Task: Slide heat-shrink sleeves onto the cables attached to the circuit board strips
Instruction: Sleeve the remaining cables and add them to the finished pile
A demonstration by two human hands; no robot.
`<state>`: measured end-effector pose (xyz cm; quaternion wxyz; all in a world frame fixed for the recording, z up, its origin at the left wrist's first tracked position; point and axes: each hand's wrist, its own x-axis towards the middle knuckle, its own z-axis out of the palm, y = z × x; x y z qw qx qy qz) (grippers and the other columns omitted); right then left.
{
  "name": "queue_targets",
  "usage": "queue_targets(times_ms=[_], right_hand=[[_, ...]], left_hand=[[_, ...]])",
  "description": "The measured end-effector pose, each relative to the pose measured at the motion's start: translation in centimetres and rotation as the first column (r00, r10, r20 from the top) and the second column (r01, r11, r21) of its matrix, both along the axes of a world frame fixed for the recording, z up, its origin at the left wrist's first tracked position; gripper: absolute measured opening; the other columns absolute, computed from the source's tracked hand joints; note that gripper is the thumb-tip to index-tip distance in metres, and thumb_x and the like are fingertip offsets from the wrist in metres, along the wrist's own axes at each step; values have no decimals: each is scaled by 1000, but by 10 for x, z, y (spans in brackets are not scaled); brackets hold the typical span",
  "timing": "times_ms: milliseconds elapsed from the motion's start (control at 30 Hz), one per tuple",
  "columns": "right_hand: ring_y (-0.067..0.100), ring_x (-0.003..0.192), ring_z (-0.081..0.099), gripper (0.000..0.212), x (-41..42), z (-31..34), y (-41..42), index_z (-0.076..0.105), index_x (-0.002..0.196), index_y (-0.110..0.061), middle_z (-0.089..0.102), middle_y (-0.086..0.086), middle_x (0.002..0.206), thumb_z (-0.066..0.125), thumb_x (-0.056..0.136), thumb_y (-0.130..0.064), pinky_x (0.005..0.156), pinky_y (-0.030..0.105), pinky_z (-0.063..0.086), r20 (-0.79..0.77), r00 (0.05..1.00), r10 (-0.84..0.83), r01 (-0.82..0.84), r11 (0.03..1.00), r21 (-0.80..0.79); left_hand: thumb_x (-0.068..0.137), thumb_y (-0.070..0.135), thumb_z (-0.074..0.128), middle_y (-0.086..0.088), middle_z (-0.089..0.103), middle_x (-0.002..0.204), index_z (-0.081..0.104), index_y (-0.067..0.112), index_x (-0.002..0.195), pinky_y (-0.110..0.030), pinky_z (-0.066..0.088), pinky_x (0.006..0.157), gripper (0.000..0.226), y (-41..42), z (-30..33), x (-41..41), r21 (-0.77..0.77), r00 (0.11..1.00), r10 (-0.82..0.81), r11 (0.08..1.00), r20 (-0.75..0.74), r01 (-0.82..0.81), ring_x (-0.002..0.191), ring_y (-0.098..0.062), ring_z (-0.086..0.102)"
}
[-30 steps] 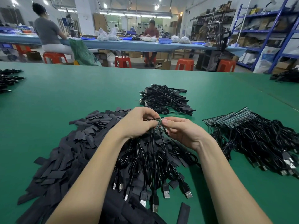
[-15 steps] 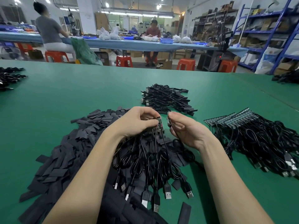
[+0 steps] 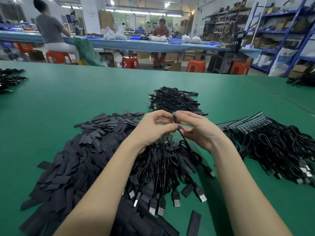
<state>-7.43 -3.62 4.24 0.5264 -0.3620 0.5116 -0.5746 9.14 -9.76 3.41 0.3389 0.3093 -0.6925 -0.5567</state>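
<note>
Both hands are raised over the green table (image 3: 85, 103). My left hand (image 3: 154, 128) and my right hand (image 3: 197, 130) pinch one small circuit board piece (image 3: 173, 118) between their fingertips. Its black cable (image 3: 185, 142) hangs down from it to the table. Under my left palm lies the board strip (image 3: 162, 140) with several black USB cables (image 3: 163, 171) fanned toward me, plugs at the near end. A big heap of flat black heat-shrink sleeves (image 3: 81, 150) spreads to the left.
A pile of sleeved cables (image 3: 172, 99) sits beyond my hands. More board strips with cables (image 3: 272, 142) lie at the right. Black bundles rest at the far left edge (image 3: 10, 79) and far right (image 3: 301, 80). People sit at a blue bench behind.
A single board piece came off the strip's end in my right hand. Both hands lifted it away from the strip and now pinch it together, its cable trailing down.
</note>
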Motion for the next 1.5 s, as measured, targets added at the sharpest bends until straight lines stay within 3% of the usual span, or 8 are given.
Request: queue_targets(times_ms=[133,233,300,500,667,1067,1267,1500], right_hand=[[15,72,71,28,-12,-3,2,77,103,-18,76,-2,86,74,88,-42,65,24,59,-202,978,-48,58,997,44],[8,70,64,5,-19,-6,7,75,96,-26,75,-5,86,72,93,-25,66,20,53,-633,761,145,-2,975,221],[4,69,61,15,-18,-8,7,74,93,-30,74,-5,88,72,91,-16,65,15,47,-712,641,286,-78,947,310],[4,63,58,15,-12,-15,2,74,84,-26,67,-8,74,76,85,-12,71,17,48,-721,626,296,-104,949,299],[9,61,61,18,-16,-13,4,76,92,-17,68,-2,74,87,78,-17,56,17,47,-663,726,186,-43,973,225],[10,72,66,11,-17,-14,4,75,90,-18,76,-4,81,81,83,-12,60,15,52,-530,846,-58,97,994,46],[11,75,64,29,-11,-21,1,75,102,-21,73,0,95,85,77,-11,73,21,51,-758,650,48,99,984,148],[9,57,60,13,-12,-12,4,71,92,-11,65,6,76,72,86,0,56,19,52,-515,856,-27,68,996,61]], left_hand=[[88,-2,73,-9,74,92,64,15,96,-31,61,83,20,-3,1,0,149,994,22,989,-107,-6,84,-19,73],[91,-5,66,-10,70,89,58,12,97,-36,63,79,20,-3,5,1,296,975,-1,953,-224,69,81,-26,75],[94,-5,62,-3,69,75,57,12,94,-37,64,75,18,-3,8,2,346,959,-15,931,-284,116,78,-27,75],[95,-6,58,-5,59,78,56,11,98,-37,62,66,17,-2,16,3,413,931,50,904,-363,113,60,-19,66],[94,-2,62,-2,60,80,57,14,97,-24,56,57,16,-3,18,6,349,947,77,936,-311,38,57,-12,64],[92,5,70,2,66,67,67,17,88,-21,57,62,12,-5,6,2,288,989,46,958,-139,-4,59,-9,65],[92,6,70,0,66,65,67,15,90,-21,56,62,10,-6,5,2,285,989,42,958,-140,-1,60,-10,64],[91,5,71,0,66,68,68,15,90,-21,55,62,10,-6,3,2,288,989,38,957,-141,4,61,-9,64]])
